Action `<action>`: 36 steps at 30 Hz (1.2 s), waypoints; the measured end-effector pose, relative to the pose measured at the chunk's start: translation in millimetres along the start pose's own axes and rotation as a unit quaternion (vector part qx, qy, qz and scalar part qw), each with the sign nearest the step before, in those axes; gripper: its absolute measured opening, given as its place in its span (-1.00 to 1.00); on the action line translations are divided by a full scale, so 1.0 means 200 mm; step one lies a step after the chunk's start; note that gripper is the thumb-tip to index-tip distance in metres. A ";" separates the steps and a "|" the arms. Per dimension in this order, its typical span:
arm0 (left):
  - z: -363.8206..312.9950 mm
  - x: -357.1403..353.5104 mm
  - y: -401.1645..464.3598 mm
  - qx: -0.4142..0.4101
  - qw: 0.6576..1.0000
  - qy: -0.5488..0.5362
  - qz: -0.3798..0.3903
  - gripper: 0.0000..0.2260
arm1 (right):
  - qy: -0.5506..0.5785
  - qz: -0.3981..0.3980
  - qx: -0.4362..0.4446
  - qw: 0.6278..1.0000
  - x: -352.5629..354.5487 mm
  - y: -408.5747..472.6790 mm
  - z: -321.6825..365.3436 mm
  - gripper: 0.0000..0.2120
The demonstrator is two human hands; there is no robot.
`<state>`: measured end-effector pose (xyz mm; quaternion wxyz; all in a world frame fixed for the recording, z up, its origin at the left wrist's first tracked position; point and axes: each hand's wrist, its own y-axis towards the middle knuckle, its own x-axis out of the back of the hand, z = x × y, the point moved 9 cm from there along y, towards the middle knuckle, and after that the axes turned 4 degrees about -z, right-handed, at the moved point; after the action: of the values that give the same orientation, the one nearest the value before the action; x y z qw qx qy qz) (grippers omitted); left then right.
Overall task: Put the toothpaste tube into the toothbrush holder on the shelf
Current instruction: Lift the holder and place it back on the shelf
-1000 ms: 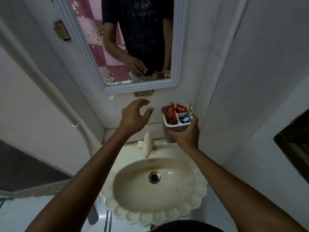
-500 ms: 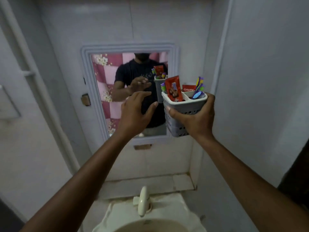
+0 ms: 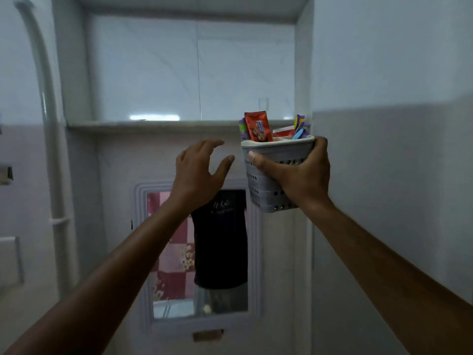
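Note:
My right hand [image 3: 299, 175] grips a grey perforated toothbrush holder [image 3: 261, 185], held up just below the level of the wall shelf [image 3: 153, 123]. An orange-red toothpaste tube [image 3: 257, 126] stands upright in the holder's left compartment. A second red tube [image 3: 283, 131] and several coloured toothbrushes [image 3: 300, 128] stick out of the other compartments. My left hand [image 3: 202, 172] hovers to the left of the holder, fingers spread, touching nothing.
The shelf is a recessed tiled niche with a pale ledge, its right wall [image 3: 303, 73] close to the holder. A framed mirror [image 3: 199, 252] hangs below the hands. A white pipe [image 3: 51, 149] runs down the left wall.
My right hand has lifted the holder from beside the basin up to the shelf ledge. My left hand rose alongside it, still empty. The view tilted up from the basin to the niche.

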<state>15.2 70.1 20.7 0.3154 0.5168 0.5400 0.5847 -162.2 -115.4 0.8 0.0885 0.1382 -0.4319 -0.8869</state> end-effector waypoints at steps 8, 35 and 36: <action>-0.13 0.11 0.42 -0.044 0.997 0.022 -0.068 -0.57 | 0.006 -0.027 0.011 1.000 0.02 0.39 0.31 0.03; 0.06 -0.17 0.54 -0.036 0.985 0.162 -0.051 -0.56 | -0.232 0.053 0.066 0.969 -0.55 0.80 0.04 0.12; 0.07 -0.17 0.53 -0.036 0.985 0.162 -0.052 -0.56 | -0.244 0.067 0.067 0.965 -0.56 0.79 0.02 0.10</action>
<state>56.8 19.7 112.5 0.2722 0.3751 0.5883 0.6627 -51.5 -177.5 147.9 0.0304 -0.1057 -0.5074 -0.8547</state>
